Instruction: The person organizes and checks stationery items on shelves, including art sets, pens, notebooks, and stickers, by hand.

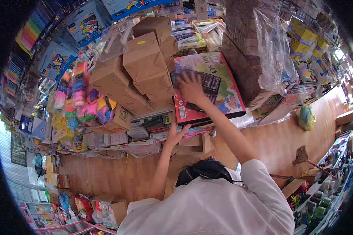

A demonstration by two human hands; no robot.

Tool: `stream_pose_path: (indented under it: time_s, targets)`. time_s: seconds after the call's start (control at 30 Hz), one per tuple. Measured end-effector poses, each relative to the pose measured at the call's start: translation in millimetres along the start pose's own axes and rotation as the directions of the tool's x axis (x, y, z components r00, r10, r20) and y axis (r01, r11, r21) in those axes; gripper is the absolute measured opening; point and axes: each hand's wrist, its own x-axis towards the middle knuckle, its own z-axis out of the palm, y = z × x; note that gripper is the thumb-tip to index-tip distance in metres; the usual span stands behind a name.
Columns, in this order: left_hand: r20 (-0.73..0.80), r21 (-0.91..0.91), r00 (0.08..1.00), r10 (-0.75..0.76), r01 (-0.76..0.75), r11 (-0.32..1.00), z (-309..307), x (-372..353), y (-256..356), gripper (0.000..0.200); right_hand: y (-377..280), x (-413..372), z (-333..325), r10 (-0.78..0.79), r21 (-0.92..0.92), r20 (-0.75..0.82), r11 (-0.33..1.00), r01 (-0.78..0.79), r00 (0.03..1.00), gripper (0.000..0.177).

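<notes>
A red art set box (230,74) lies face up on top of the crowded display, its lid printed with "ART SET" and a picture of a black case of colours. My right hand (191,89) rests flat on the lid, fingers spread over the printed case. At the box's near left corner is my left hand (177,135), with its thumb along the front edge and its fingers up the left side. The corner sits between thumb and fingers. What lies right under the box is mostly hidden.
Brown cardboard packages (145,58) are stacked left of the box. A large brown block partly in clear plastic (268,51) stands to its right. Colourful bagged goods (98,107) fill the left side. A broom (302,154) and a yellow-green bag (306,117) are on the wooden floor.
</notes>
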Motion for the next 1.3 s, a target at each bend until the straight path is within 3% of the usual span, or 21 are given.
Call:
stream_pose_path:
  time_s: [0.07,0.1,0.17,0.23,0.3,0.33,0.4,0.47,0.53,0.63,0.67,0.77,0.9,0.93,1.03,1.07,1.1,1.17,1.2,1.27,1.3]
  targets:
    - [0.021,0.0,1.0,-0.01,0.01,1.0,-1,1,8,0.083,-5,-3,10,-0.226,0.172,-0.138,0.953,0.248,0.964,0.046]
    - [0.034,-0.004,0.999,-0.017,0.018,1.0,-1,1,12,0.083,3,-1,4,-0.224,0.174,-0.135,0.953,0.246,0.965,0.046]
    - [0.027,0.025,0.998,-0.064,0.063,0.998,-1,2,18,0.084,45,6,-17,-0.228,0.075,0.063,0.972,0.223,0.972,0.046]
    - [0.005,0.048,0.994,-0.113,0.113,0.992,-3,-1,15,0.084,92,2,-17,-0.067,0.065,-0.02,0.996,0.069,0.998,0.041]
    - [0.019,0.072,0.998,-0.057,0.056,0.996,-3,1,10,0.086,110,-10,-11,0.114,0.05,-0.183,0.993,-0.107,0.976,0.042]
    - [0.009,0.072,0.991,-0.132,0.131,0.989,-3,-2,12,0.088,102,-12,-10,0.098,0.05,-0.178,0.995,-0.09,0.979,0.042]
    - [0.012,0.039,0.99,-0.137,0.137,0.99,-2,-3,17,0.088,66,-19,-14,0.098,-0.025,-0.046,0.995,-0.1,0.994,0.044]
    - [0.036,0.019,0.99,-0.14,0.139,0.99,-4,-1,17,0.088,7,-34,-38,-0.112,0.024,0.045,0.993,0.111,0.993,0.043]
    - [0.023,0.088,0.984,-0.176,0.173,0.981,-3,-2,15,0.086,-34,-62,-20,-0.194,0.124,-0.192,0.968,0.22,0.962,0.042]
    - [0.039,0.049,0.997,-0.06,0.058,0.997,-2,-1,18,0.087,-2,-73,-29,-0.294,0.202,-0.197,0.921,0.332,0.935,0.042]
    - [0.044,0.047,0.997,-0.063,0.061,0.997,-3,-1,17,0.087,12,-75,-58,-0.237,0.141,-0.055,0.96,0.243,0.97,0.042]
    - [0.035,0.081,0.996,-0.078,0.075,0.994,-5,0,15,0.086,85,-86,-48,-0.015,-0.024,-0.178,1.0,0.011,0.984,0.041]
    - [0.038,0.081,0.998,-0.058,0.055,0.995,-6,0,4,0.086,64,-92,-38,0.197,-0.148,-0.283,0.958,-0.245,0.939,0.043]
    - [0.056,0.089,0.997,-0.05,0.045,0.995,-7,1,-1,0.086,44,-93,-39,0.203,-0.145,-0.285,0.957,-0.251,0.937,0.043]
    - [0.035,0.006,0.996,-0.087,0.086,0.996,1,-1,26,0.088,-32,-102,-48,-0.008,0.054,-0.156,0.998,0.017,0.988,0.044]
    - [0.046,0.007,0.995,-0.086,0.086,0.996,-2,-3,7,0.088,-48,-108,-51,-0.082,0.101,-0.149,0.99,0.097,0.985,0.043]
    - [0.058,0.062,0.996,-0.074,0.071,0.996,-11,-6,-29,0.088,-46,-114,-53,-0.072,0.1,-0.15,0.991,0.088,0.986,0.043]
    - [0.074,0.118,0.996,-0.059,0.05,0.992,-13,-3,-30,0.089,-38,-120,-59,-0.219,0.293,-0.204,0.916,0.273,0.954,0.041]
    - [0.045,0.091,0.99,-0.131,0.126,0.988,-6,-2,4,0.089,-18,-121,-63,-0.231,0.31,-0.176,0.91,0.276,0.957,0.041]
    - [-0.001,0.061,0.98,-0.201,0.201,0.978,-2,-1,21,0.088,19,-119,-93,-0.086,0.201,-0.026,0.975,0.09,0.996,0.04]
    - [0.01,0.069,0.99,-0.14,0.139,0.988,-3,0,16,0.088,55,-123,-70,-0.04,0.168,-0.151,0.984,0.066,0.988,0.041]
